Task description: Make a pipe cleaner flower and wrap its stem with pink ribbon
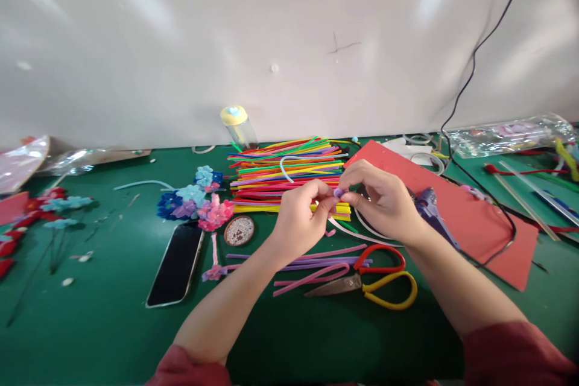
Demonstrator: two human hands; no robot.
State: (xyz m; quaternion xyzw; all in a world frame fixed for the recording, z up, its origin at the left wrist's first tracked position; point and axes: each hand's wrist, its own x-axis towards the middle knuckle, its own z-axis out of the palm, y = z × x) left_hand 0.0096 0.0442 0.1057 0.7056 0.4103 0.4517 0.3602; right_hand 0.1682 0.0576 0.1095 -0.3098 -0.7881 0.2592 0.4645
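My left hand (301,214) and my right hand (382,199) meet above the table, each with thumb and fingertips pinched. Between them is a small curled piece of purple pipe cleaner (338,192), mostly covered by the fingers. Behind the hands lies a thick bundle of many-coloured pipe cleaners (253,184). In front are loose pink and purple pipe cleaners (312,277), one bent double. Scissors (359,282) with a red and a yellow handle lie below my hands. Several blue, purple and pink pipe-cleaner flowers (187,199) are grouped to the left.
A phone (176,265) and a round dish of small beads (239,231) lie left. To the right, a purple glue gun (432,214) rests on a red sheet (502,247), with a black cable (474,54) running up the white panel (181,60). A yellow-lidded bottle (239,129) stands behind.
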